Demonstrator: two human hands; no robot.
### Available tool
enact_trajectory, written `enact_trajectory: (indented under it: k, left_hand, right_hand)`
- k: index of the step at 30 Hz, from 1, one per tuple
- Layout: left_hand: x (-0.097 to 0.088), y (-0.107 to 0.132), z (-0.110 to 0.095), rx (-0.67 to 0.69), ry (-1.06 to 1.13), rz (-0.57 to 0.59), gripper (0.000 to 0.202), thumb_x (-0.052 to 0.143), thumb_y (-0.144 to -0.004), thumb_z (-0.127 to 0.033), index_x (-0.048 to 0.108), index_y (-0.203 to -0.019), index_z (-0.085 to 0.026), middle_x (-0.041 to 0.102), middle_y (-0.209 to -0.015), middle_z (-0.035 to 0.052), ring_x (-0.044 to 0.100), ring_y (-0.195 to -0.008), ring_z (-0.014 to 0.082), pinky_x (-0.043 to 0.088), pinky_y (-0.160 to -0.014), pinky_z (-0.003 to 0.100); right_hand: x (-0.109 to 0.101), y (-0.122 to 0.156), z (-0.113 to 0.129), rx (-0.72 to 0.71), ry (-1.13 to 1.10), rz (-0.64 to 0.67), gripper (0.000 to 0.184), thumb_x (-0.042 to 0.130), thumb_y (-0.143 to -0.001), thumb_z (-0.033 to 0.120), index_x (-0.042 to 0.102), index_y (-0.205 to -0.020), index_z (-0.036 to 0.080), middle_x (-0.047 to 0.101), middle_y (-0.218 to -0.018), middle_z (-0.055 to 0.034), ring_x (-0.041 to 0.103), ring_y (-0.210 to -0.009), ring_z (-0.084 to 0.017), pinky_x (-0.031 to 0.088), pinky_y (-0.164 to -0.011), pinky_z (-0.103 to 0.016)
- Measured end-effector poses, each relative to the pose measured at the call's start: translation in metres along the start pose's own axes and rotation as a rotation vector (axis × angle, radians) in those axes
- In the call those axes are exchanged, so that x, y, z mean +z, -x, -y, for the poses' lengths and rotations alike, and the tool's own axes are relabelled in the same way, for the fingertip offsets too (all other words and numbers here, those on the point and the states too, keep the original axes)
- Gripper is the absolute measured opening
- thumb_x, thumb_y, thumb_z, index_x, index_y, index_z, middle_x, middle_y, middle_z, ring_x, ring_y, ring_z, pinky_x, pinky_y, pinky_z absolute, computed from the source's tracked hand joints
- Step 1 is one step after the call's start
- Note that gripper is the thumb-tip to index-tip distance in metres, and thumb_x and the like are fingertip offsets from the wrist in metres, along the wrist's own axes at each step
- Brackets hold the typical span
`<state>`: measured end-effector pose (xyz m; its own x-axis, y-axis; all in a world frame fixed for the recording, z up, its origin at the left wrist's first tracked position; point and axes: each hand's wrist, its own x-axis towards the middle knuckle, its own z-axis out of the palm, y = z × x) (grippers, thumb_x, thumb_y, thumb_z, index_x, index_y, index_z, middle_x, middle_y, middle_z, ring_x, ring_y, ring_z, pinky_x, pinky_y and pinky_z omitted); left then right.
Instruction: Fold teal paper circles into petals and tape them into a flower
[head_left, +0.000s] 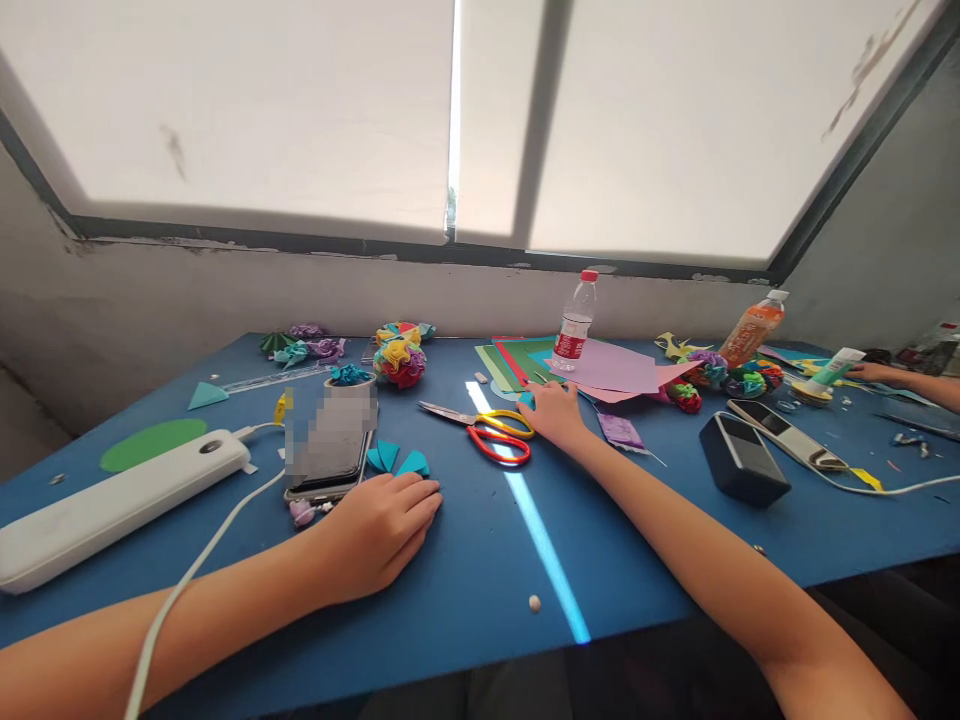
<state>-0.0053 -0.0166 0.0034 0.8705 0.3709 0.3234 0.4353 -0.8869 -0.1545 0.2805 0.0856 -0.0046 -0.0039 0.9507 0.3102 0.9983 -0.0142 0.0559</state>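
Observation:
My left hand (394,520) lies on the table with its fingers stretched out side by side. Just beyond its fingers are two folded teal paper pieces (412,464); whether the fingertips touch the closer one is unclear. Farther out, my right hand (556,412) is closed around a small teal paper piece (527,400), partly hidden by the fingers. Beside that hand lie scissors (501,434) with red and yellow handles, blades pointing left. Past its fingertips are stacked coloured paper sheets (611,366).
A phone (330,470), white power bank (127,500) and cable (217,540) flank my left arm. A bottle (574,325) stands on the sheets. Paper flowers (401,360) sit at the back. A dark box-shaped device (742,458) lies right. Another person's arm (911,382) reaches in at far right.

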Motion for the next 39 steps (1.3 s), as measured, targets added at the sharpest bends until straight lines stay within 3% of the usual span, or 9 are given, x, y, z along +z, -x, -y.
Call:
enact_trajectory:
  k: [7,11,15,20,23,28,33,39]
  left_hand:
    - [0.002,0.002,0.001,-0.008,-0.018,0.03,0.03,0.038,-0.09,-0.014,0.06,-0.11,-0.011,0.066,-0.111,0.0127,0.062,-0.095,0.0266,0.053,-0.076,0.04]
    - [0.001,0.003,0.0,-0.007,-0.021,0.055,0.031,0.036,-0.09,-0.014,0.059,-0.111,-0.011,0.065,-0.114,0.0129,0.061,-0.098,0.0277,0.053,-0.076,0.041]
    - [-0.002,0.002,0.0,-0.011,0.002,0.087,0.032,0.036,-0.09,-0.014,0.057,-0.115,-0.011,0.063,-0.117,0.0124,0.06,-0.1,0.0272,0.052,-0.078,0.041]
    - [-0.003,0.002,0.004,-0.009,0.05,0.112,0.034,0.038,-0.088,-0.014,0.054,-0.118,-0.012,0.061,-0.12,0.0122,0.058,-0.103,0.0273,0.051,-0.08,0.041]
    - [-0.002,0.002,0.007,-0.014,0.079,0.129,0.033,0.037,-0.089,-0.015,0.054,-0.117,-0.012,0.061,-0.121,0.0121,0.058,-0.103,0.0276,0.051,-0.08,0.041]
    - [-0.003,0.002,0.008,-0.017,0.107,0.102,0.032,0.038,-0.088,-0.015,0.054,-0.116,-0.012,0.061,-0.119,0.0127,0.057,-0.102,0.0271,0.049,-0.08,0.04]
    - [-0.004,0.002,0.006,-0.025,0.13,0.016,0.028,0.043,-0.086,-0.015,0.057,-0.11,-0.016,0.065,-0.108,0.0122,0.06,-0.095,0.0229,0.05,-0.079,0.035]
    - [-0.003,0.001,0.003,-0.121,0.204,-0.03,0.024,0.042,-0.087,-0.016,0.059,-0.105,-0.016,0.067,-0.099,0.011,0.061,-0.09,0.0211,0.05,-0.08,0.033]
  right_hand:
    - [-0.004,0.003,0.009,0.018,0.072,0.051,0.028,0.04,-0.091,0.02,0.059,-0.108,0.01,0.067,-0.089,-0.0126,0.06,-0.092,-0.023,0.028,-0.096,-0.044]
    - [-0.005,0.003,0.008,0.043,0.11,0.079,0.032,0.044,-0.093,0.032,0.053,-0.116,0.012,0.065,-0.093,-0.0073,0.062,-0.087,-0.019,0.041,-0.087,-0.039]
    - [-0.009,0.001,0.006,0.052,0.102,0.075,0.032,0.043,-0.093,0.031,0.056,-0.112,0.009,0.067,-0.093,-0.0154,0.064,-0.089,-0.023,0.044,-0.075,-0.031]
    - [-0.006,-0.002,0.003,0.087,0.101,0.074,0.04,0.045,-0.09,0.041,0.058,-0.108,0.007,0.066,-0.095,-0.0212,0.062,-0.097,-0.032,0.044,-0.074,-0.035]
    - [-0.002,-0.004,0.002,0.078,0.115,0.11,0.035,0.043,-0.092,0.034,0.058,-0.108,0.007,0.066,-0.094,-0.0211,0.063,-0.095,-0.031,0.045,-0.073,-0.035]
    - [0.001,-0.003,0.004,0.063,0.172,0.141,0.028,0.04,-0.086,0.005,0.058,-0.106,0.006,0.068,-0.087,-0.021,0.066,-0.088,-0.028,0.045,-0.071,-0.032]
    - [-0.009,0.005,0.01,0.028,0.212,0.056,0.03,0.041,-0.078,-0.004,0.062,-0.097,0.005,0.068,-0.079,-0.0202,0.067,-0.081,-0.029,0.045,-0.067,-0.031]
    - [-0.024,0.03,0.034,-0.11,0.169,-0.165,0.033,0.034,-0.086,0.005,0.063,-0.102,0.009,0.066,-0.077,-0.0158,0.065,-0.077,-0.026,0.044,-0.067,-0.032]
